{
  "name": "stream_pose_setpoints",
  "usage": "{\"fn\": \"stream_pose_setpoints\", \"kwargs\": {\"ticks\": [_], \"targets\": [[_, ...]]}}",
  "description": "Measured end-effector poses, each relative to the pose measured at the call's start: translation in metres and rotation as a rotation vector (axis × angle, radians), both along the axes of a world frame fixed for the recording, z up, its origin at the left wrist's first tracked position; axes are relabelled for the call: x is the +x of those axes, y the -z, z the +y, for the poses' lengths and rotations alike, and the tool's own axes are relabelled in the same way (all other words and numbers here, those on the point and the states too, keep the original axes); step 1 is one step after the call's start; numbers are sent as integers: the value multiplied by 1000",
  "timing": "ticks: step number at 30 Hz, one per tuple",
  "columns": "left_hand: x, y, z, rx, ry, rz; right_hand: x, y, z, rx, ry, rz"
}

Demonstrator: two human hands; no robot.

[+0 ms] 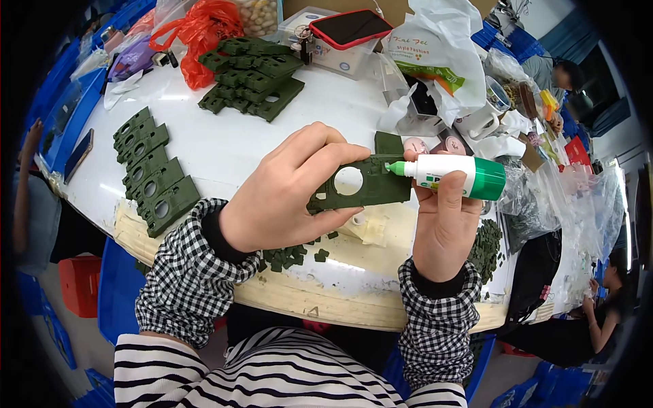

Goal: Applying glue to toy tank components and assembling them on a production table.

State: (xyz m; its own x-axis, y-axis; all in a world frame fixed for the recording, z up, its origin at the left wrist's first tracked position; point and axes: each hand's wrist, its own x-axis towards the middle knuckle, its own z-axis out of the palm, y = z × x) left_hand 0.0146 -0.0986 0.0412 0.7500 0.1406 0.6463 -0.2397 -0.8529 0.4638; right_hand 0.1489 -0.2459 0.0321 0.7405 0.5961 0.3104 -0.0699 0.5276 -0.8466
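My left hand (289,187) grips a dark green plastic model part (377,190) by its left end, above the table. The part is flat, with one large round hole. In my right hand (445,234) lies a white glue bottle (442,168) with a green base, tipped sideways. Its green nozzle meets the part's upper right area, though contact is hard to confirm. Below my hands are small dark green pieces (282,257), and a heap of similar bits (485,251) sits to the right. Similar holed parts (155,173) overlap in a row at left.
More green parts (255,81) are stacked at the back, beside a red plastic bag (204,34). A red-edged phone (350,29) rests on a clear box. Plastic bags (442,54) and a white mug (479,122) crowd the right. Other people sit at the far right and left.
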Motion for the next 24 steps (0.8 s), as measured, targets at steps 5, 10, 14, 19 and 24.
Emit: {"fn": "stream_pose_setpoints", "kwargs": {"ticks": [5,10,14,19,24], "targets": [[0,0,-2,30,-26,-15,0,1,0,16,-22,-86],[1,1,-3,33,-22,-36,0,0,0,-7,-7,-114],[0,2,-2,37,-17,-41,-1,-1,-1,3,-11,-114],[0,3,-2,25,-19,-39,-2,-1,-2,-1,-3,-125],[0,3,-3,20,-8,-41,-2,-1,-1,3,10,-127]]}}
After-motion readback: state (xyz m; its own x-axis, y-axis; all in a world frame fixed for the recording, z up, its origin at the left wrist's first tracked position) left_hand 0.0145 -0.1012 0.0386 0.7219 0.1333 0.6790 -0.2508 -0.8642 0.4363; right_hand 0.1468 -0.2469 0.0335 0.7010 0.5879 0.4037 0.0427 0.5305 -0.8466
